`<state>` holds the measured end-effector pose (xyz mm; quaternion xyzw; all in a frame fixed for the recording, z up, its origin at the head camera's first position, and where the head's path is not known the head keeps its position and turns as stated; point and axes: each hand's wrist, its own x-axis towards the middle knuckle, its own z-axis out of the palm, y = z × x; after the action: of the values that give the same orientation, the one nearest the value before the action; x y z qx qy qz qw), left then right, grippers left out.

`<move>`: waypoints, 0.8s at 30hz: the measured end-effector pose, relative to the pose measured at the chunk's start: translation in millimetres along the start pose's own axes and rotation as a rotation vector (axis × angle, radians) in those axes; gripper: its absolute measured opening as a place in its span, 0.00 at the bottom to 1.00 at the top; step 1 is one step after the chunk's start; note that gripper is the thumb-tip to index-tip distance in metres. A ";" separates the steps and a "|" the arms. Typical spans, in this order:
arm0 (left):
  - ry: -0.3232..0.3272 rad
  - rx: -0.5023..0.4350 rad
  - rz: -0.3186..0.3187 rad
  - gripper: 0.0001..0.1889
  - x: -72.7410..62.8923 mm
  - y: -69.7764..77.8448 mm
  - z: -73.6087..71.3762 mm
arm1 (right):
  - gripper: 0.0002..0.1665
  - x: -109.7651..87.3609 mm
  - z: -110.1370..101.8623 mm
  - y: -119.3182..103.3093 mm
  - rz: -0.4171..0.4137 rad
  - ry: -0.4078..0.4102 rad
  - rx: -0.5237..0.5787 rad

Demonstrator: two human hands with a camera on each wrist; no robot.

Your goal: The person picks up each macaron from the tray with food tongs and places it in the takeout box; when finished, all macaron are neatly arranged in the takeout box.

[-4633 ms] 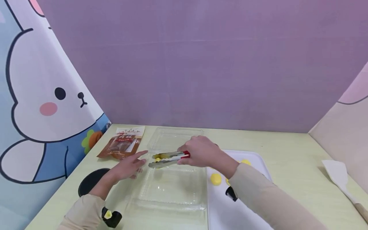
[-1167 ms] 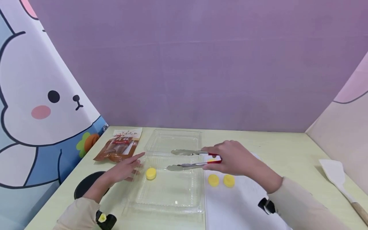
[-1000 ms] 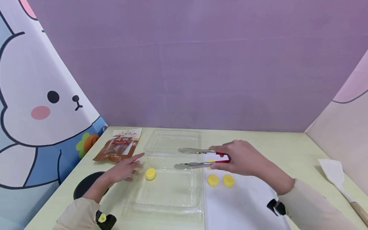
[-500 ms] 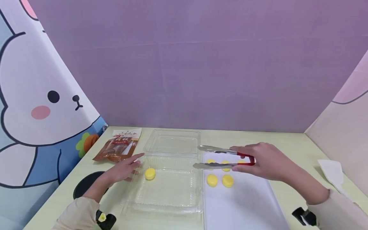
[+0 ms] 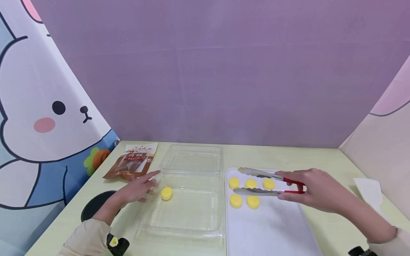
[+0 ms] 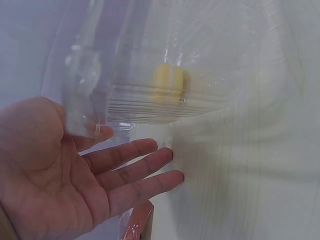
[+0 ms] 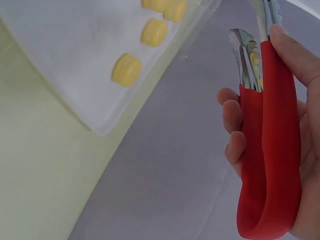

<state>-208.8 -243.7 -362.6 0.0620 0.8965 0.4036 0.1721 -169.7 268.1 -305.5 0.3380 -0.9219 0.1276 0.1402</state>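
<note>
My right hand grips red-handled metal tongs, whose arms stand apart above the white tray. On the tray are several yellow macarons, two rows of them; some show between the arms of the tongs. In the right wrist view, fingers and thumb wrap the red handle. A clear plastic clamshell box lies with its lid folded back. One macaron sits in its left part. My left hand is at the box's left side, fingers extended, partly behind the clear wall in the left wrist view.
A brown snack packet lies at the back left. The black round object beside my left forearm is partly covered. At the far right, a white spatula lies by the wall panel, its handle hidden behind my right arm.
A macaron between the tongs earlier now rests in the box. My right hand has carried the spread tongs rightward over the tray. The left hand has stayed beside the box.
</note>
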 end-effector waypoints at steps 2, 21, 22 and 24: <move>-0.001 0.000 0.002 0.30 -0.7 0.7 0.0 | 0.31 -5.9 1.0 3.5 0.011 -0.012 0.002; 0.008 0.000 0.002 0.29 -1.8 0.7 1.7 | 0.34 -48.2 29.9 28.2 0.096 -0.144 0.047; 0.009 0.001 0.002 0.29 -1.9 0.8 1.7 | 0.34 -48.7 31.5 28.6 0.096 -0.147 0.053; 0.009 0.003 0.003 0.29 -2.0 0.9 1.9 | 0.34 -49.5 34.6 29.1 0.094 -0.147 0.060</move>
<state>-206.3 -242.2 -362.6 0.0620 0.8978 0.4026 0.1674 -158.6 307.3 -358.8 0.3070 -0.9402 0.1365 0.0558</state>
